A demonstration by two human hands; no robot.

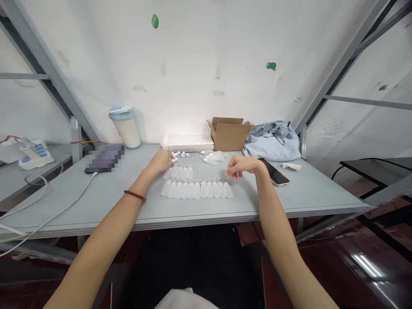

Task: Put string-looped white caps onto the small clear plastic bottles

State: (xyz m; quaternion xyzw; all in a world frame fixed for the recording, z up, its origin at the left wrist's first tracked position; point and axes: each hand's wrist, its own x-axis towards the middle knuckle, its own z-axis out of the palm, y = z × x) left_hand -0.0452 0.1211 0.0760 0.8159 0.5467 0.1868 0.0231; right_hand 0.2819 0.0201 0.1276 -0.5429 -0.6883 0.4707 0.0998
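My left hand (161,161) reaches to the back of the table, its bent fingertips closed at a small white piece (174,159). More small white pieces (183,154) lie just right of it. My right hand (241,166) hovers at the right end of the front row, fingers curled in; anything between them is too small to make out. That front row of translucent white tags (197,190) with thin strings lies side by side. Behind it is a shorter row of similar tags (179,173). A loose heap of tags (213,158) sits further back, between my hands.
A white stack (189,143) and an open cardboard box (229,135) stand against the wall, beside a crumpled blue cloth (273,141). A phone (274,172) and tissue (291,166) lie right. On the left are a tumbler (127,128) and a charging device (104,159) with its cable.
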